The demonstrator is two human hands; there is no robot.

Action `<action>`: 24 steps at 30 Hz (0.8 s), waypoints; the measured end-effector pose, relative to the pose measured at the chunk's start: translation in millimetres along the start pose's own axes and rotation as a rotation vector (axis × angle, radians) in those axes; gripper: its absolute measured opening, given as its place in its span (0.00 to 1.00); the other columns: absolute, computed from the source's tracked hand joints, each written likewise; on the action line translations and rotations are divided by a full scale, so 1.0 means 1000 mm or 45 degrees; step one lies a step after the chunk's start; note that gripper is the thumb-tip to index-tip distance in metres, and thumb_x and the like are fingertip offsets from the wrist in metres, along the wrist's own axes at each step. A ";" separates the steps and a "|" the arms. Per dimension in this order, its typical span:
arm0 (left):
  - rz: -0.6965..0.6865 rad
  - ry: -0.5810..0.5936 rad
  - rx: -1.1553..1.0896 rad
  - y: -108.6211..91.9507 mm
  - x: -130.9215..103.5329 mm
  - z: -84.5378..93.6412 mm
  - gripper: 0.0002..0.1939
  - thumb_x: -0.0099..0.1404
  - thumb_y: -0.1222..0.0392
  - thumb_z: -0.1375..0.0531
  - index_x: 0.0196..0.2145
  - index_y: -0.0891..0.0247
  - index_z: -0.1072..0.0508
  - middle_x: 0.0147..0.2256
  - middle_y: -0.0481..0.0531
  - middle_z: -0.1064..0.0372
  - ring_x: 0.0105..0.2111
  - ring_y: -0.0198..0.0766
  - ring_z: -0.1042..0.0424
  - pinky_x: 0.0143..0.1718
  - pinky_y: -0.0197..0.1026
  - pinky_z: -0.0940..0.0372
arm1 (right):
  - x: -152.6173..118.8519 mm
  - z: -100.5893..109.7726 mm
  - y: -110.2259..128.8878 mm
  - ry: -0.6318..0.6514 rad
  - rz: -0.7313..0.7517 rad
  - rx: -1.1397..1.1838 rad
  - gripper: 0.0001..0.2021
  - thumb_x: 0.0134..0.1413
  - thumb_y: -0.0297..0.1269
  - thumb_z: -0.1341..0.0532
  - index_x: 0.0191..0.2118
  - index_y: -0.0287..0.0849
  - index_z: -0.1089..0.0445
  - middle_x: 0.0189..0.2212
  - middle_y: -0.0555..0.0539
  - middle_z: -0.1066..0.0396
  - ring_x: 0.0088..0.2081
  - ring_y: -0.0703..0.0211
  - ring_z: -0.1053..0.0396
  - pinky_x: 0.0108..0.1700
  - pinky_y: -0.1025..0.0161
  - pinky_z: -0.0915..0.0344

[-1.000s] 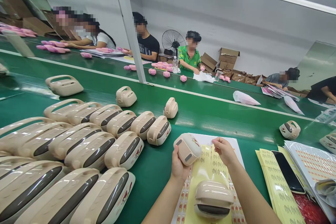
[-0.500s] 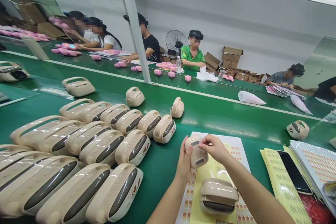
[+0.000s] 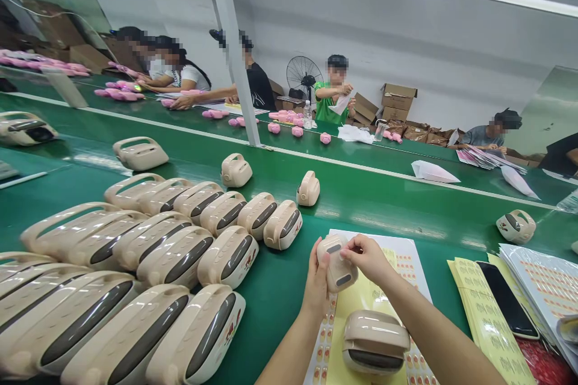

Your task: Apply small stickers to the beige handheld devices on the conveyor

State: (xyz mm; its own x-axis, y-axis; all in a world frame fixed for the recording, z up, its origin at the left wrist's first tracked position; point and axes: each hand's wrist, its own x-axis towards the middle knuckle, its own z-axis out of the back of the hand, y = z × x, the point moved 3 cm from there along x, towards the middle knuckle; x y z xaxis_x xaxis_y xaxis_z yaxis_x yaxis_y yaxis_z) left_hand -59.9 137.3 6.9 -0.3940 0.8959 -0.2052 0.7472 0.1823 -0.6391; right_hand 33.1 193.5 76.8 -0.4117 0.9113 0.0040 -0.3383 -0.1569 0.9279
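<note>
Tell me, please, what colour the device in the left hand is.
The device is cream with two grey strips, shown best in the head view.

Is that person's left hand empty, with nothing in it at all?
No, the left hand holds a small beige case, its two grey strips turned toward the camera.

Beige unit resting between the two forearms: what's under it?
A yellow sheet, over a sheet of small orange stickers that shows at both sides. The patch directly beneath the unit is covered.
</note>
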 end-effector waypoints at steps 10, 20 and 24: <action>0.005 0.005 0.009 -0.003 -0.004 -0.003 0.31 0.50 0.50 0.35 0.51 0.54 0.38 0.41 0.51 0.27 0.38 0.43 0.27 0.36 0.40 0.32 | -0.002 0.000 0.005 -0.042 0.098 -0.115 0.08 0.39 0.29 0.38 0.17 0.43 0.38 0.21 0.52 0.40 0.26 0.61 0.41 0.30 0.64 0.43; -0.015 -0.027 -0.023 0.000 -0.002 0.004 0.28 0.51 0.50 0.35 0.50 0.51 0.36 0.41 0.47 0.27 0.38 0.40 0.28 0.36 0.37 0.34 | -0.002 0.007 -0.002 -0.115 0.256 0.026 0.08 0.49 0.42 0.44 0.26 0.44 0.36 0.28 0.50 0.37 0.30 0.60 0.37 0.34 0.61 0.37; 0.070 0.023 -0.079 0.000 -0.003 0.001 0.24 0.54 0.45 0.40 0.46 0.59 0.31 0.41 0.53 0.26 0.42 0.46 0.29 0.41 0.43 0.34 | 0.003 0.016 -0.015 -0.084 0.105 0.009 0.22 0.42 0.48 0.37 0.44 0.44 0.35 0.42 0.43 0.35 0.42 0.54 0.36 0.41 0.57 0.36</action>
State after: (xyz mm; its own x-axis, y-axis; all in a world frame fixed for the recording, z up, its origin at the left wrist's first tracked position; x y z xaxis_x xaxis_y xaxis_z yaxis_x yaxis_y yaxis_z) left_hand -59.3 134.1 6.6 -0.3419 0.9124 -0.2251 0.7995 0.1566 -0.5798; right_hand 49.9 204.8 68.9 -0.3808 0.9187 0.1046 -0.2993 -0.2295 0.9261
